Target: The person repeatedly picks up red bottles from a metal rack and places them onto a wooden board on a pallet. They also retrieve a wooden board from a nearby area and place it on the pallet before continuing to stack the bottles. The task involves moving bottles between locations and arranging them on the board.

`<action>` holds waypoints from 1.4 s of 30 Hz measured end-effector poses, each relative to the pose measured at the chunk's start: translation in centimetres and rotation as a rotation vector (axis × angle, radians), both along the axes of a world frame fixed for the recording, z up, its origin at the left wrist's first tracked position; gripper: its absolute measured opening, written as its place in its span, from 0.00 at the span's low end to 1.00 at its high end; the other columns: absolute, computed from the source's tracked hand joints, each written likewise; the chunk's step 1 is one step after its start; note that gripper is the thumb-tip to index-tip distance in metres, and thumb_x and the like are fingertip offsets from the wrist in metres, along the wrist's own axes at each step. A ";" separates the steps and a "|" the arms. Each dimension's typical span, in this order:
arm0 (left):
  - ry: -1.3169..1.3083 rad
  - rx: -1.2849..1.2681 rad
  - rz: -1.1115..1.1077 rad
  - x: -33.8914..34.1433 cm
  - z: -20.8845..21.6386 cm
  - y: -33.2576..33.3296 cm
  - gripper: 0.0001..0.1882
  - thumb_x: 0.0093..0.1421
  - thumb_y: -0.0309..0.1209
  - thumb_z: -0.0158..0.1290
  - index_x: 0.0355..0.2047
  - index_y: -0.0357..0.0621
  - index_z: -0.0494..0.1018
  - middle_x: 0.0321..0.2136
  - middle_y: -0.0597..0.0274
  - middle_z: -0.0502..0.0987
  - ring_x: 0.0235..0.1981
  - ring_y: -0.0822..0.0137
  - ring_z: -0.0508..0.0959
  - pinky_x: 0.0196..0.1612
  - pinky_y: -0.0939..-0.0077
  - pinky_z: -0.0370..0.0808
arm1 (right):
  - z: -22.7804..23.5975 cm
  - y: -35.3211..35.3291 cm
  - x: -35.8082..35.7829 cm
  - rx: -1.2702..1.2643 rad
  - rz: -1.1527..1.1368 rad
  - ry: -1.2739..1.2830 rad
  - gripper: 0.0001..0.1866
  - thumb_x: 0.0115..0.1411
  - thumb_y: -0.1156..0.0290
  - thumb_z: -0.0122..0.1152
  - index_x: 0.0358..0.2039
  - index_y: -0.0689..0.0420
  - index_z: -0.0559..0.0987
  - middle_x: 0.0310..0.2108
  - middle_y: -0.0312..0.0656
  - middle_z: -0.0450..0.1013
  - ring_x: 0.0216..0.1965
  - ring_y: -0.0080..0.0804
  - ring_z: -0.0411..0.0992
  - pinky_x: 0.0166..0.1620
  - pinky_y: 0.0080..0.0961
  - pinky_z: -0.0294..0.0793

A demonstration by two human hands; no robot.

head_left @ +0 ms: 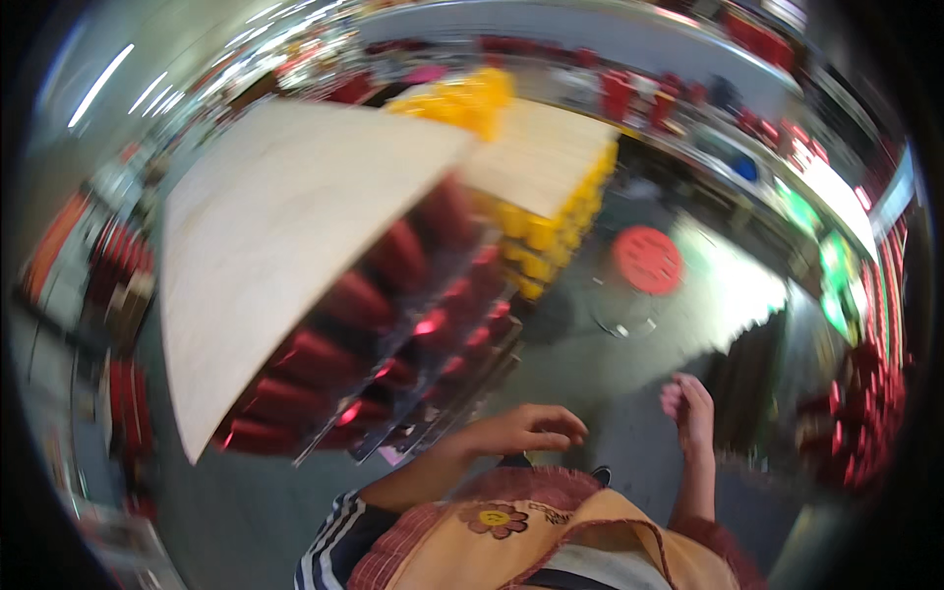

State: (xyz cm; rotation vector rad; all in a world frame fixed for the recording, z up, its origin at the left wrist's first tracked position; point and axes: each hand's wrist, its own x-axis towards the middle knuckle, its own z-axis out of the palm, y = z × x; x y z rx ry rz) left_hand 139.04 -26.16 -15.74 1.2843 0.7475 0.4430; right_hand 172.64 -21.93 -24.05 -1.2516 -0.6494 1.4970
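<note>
Evidently, both hands are free and well apart from each other above the grey floor (pixel 610 383). The left hand (pixel 536 425) is level, back upward, its fingers loosely bent in front of the apron (pixel 551 521); nothing shows in its grasp, though its palm is hidden. The right hand (pixel 694 405) is raised, its fingers half curled and spaced, with no object visible between them.

Nearest the left hand is the stack of red cylinders (pixel 356 300), ahead and to the left: several tiers lie on their sides with thin sheets between them, capped by a broad pale board (pixel 295 216). The hand appears just beside the stack's near corner; no contact can be made out. Behind it rises a yellow stack (pixel 539 234) under a second board (pixel 541 157), with loose yellow pieces (pixel 457 103) at the board's far left. A round red stool (pixel 647 260) stands farther off, beyond the right hand, and blurred red goods (pixel 851 423) occupy the right margin.

The step in hand is best read as an interval between grasps, since neither hand bears a load. Any next grasp on the red stack calls for turning left and bringing the right hand across; the tiers' rounded sides would probably demand a steady, level touch.
</note>
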 end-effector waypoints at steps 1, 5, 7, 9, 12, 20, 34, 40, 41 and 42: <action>-0.007 -0.058 -0.045 1.5 -0.6 -0.2 0.19 0.64 0.31 0.52 0.54 0.40 0.70 0.47 0.60 0.76 0.47 0.71 0.75 0.52 0.73 0.71 | -0.3 -1.7 1.5 0.029 0.000 0.012 0.11 0.66 0.68 0.53 0.42 0.61 0.74 0.30 0.38 0.75 0.26 0.21 0.71 0.30 0.17 0.71; 0.088 -0.215 0.076 8.3 -2.5 -2.9 0.17 0.63 0.32 0.53 0.51 0.37 0.72 0.44 0.60 0.78 0.43 0.70 0.77 0.46 0.76 0.73 | -2.4 -10.0 8.5 0.038 -0.087 0.019 0.12 0.68 0.66 0.51 0.46 0.59 0.75 0.36 0.42 0.78 0.36 0.27 0.78 0.40 0.22 0.78; 0.180 -0.260 0.079 13.2 -4.3 -4.3 0.15 0.64 0.31 0.52 0.48 0.36 0.73 0.40 0.59 0.79 0.40 0.69 0.78 0.43 0.77 0.74 | -3.6 -15.9 13.0 0.063 -0.120 -0.052 0.15 0.67 0.63 0.51 0.48 0.60 0.73 0.38 0.45 0.78 0.36 0.30 0.77 0.41 0.26 0.78; 0.197 -0.299 0.116 18.7 -5.8 -6.0 0.13 0.65 0.32 0.51 0.47 0.37 0.73 0.39 0.59 0.79 0.36 0.72 0.78 0.38 0.80 0.74 | -3.8 -21.9 18.6 0.004 -0.253 -0.061 0.16 0.66 0.64 0.52 0.48 0.61 0.73 0.38 0.45 0.77 0.37 0.30 0.77 0.40 0.25 0.78; 0.155 -0.272 0.027 27.9 -8.0 -8.2 0.12 0.65 0.33 0.52 0.46 0.40 0.75 0.37 0.63 0.79 0.35 0.74 0.77 0.38 0.81 0.74 | -4.0 -30.1 27.2 -0.085 -0.442 -0.100 0.15 0.65 0.65 0.53 0.48 0.61 0.73 0.38 0.44 0.77 0.37 0.29 0.76 0.40 0.24 0.77; 0.135 0.089 -0.206 52.1 -7.6 -9.0 0.12 0.65 0.32 0.52 0.45 0.40 0.76 0.36 0.62 0.79 0.33 0.76 0.76 0.35 0.82 0.72 | -4.8 -41.0 41.9 0.025 -0.966 -0.272 0.16 0.62 0.68 0.60 0.50 0.58 0.74 0.41 0.40 0.76 0.41 0.24 0.74 0.41 0.22 0.75; -0.126 0.843 -0.316 90.9 -16.6 1.7 0.09 0.50 0.28 0.61 0.34 0.45 0.81 0.41 0.58 0.80 0.46 0.58 0.76 0.51 0.68 0.71 | -8.1 -24.3 75.0 0.135 -1.030 -1.230 0.20 0.50 0.69 0.69 0.45 0.56 0.79 0.53 0.46 0.73 0.51 0.39 0.72 0.56 0.32 0.69; -0.302 0.958 -0.389 92.8 -17.5 1.1 0.16 0.46 0.15 0.54 0.37 0.41 0.77 0.39 0.56 0.79 0.43 0.58 0.78 0.47 0.68 0.74 | -11.4 -22.3 79.2 0.035 -0.902 -1.213 0.16 0.49 0.77 0.63 0.41 0.52 0.80 0.50 0.40 0.73 0.53 0.39 0.69 0.55 0.30 0.69; -0.270 0.901 -0.409 93.7 -17.5 1.2 0.16 0.46 0.15 0.54 0.37 0.41 0.77 0.39 0.56 0.79 0.42 0.60 0.78 0.45 0.70 0.75 | -11.6 -22.0 79.3 0.035 -0.938 -1.197 0.16 0.50 0.77 0.63 0.41 0.52 0.80 0.50 0.40 0.73 0.52 0.38 0.70 0.54 0.29 0.70; -0.251 0.851 -0.419 94.7 -17.5 1.2 0.16 0.47 0.16 0.55 0.38 0.41 0.77 0.39 0.56 0.78 0.41 0.62 0.78 0.43 0.72 0.75 | -11.7 -21.7 79.4 0.054 -0.956 -1.186 0.16 0.50 0.77 0.64 0.41 0.52 0.80 0.50 0.40 0.72 0.51 0.37 0.70 0.53 0.28 0.71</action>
